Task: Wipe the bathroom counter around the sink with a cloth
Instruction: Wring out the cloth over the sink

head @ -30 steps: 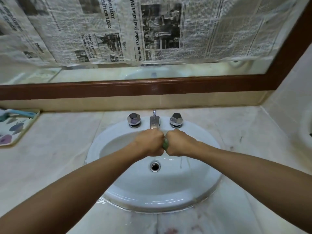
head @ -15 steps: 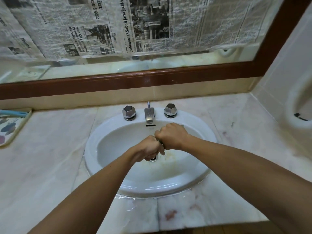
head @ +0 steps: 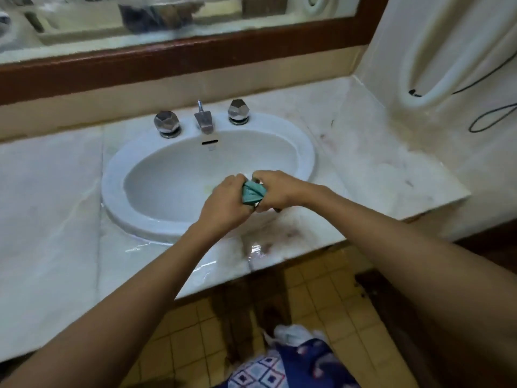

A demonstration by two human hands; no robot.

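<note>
Your left hand [head: 226,203] and right hand [head: 275,190] both grip the bunched cloth [head: 252,194] over the sink [head: 117,175] rim; wiping the wet, stained surface [head: 363,163] looks barely started.

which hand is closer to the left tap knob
Left. The left hand is over the sink, in front and right of the left tap knob; the right hand is farther right, at the sink's rim.
</note>
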